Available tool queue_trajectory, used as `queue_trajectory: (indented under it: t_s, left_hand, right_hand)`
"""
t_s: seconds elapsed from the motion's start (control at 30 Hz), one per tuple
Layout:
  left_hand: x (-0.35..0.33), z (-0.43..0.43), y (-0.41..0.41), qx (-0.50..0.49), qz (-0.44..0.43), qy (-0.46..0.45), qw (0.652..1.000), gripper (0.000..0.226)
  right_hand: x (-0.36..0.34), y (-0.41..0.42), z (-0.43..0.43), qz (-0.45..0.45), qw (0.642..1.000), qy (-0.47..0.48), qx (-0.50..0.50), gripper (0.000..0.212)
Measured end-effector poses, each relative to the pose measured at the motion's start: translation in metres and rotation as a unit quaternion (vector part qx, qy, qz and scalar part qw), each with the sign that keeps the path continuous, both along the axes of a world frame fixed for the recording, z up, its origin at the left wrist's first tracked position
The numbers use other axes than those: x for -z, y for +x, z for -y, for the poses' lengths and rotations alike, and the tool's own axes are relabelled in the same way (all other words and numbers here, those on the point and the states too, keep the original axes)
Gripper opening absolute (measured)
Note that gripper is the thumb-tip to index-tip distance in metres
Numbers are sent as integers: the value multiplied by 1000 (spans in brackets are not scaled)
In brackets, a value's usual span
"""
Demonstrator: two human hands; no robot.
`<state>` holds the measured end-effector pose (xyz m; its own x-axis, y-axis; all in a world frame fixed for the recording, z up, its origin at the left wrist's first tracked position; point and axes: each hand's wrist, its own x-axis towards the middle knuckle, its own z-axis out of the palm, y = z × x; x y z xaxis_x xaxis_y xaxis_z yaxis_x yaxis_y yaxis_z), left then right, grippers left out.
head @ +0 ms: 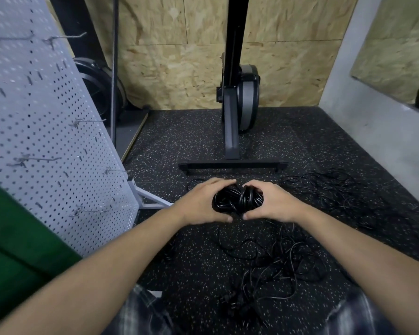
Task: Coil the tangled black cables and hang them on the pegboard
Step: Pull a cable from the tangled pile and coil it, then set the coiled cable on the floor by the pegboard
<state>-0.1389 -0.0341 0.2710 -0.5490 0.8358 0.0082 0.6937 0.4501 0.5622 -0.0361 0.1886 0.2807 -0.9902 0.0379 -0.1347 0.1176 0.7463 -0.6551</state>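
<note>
We cup coil (pixel 237 199) between left hand (pixel 201 204) and right hand (pixel 273 201), fingers curled round it — pegboard (pixel 46 131) lies left, left hand nearer.

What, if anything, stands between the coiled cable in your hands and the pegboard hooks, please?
Nothing visible does. The left hand and right hand grip the coiled cable; the pegboard stands to its left with bare hooks, and the gap between is open.

cables (pixel 237 199): glossy black (plastic, probably) | pegboard (pixel 46 131): matt metal
</note>
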Motion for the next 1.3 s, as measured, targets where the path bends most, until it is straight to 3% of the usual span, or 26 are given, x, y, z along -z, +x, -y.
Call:
queue_trajectory:
  t_s: [0.2,0.33,0.5,0.6,0.8,1.03,1.13,1.3]
  left_hand:
    - [1,29,-23,-31,-24,-60,997,113]
    - [5,54,-38,-59,13,-88,994,77]
    - [12,83,-59,-125,29,-117,985,61]
    - [25,102,-75,-176,38,-148,973,49]
    - [77,135,-87,-282,69,-210,934,59]
    - [170,145,-69,-396,170,-124,894,45]
    - [205,135,-66,-457,216,-40,862,49]
    - [245,135,-68,-526,169,-33,833,58]
  right_hand:
    - [6,-27,26,6,999,-24,-37,72]
    - [14,-50,50,13,996,25,-79,85]
    - [31,-87,72,27,991,89,-91,83]
    - [43,-103,78,46,993,76,-79,82]
    - [85,-121,76,143,978,108,-111,85]
    - [129,-131,83,211,938,228,-151,67]
    - [154,-132,83,230,935,214,-166,62]
    - [193,-126,80,273,932,175,-159,59]
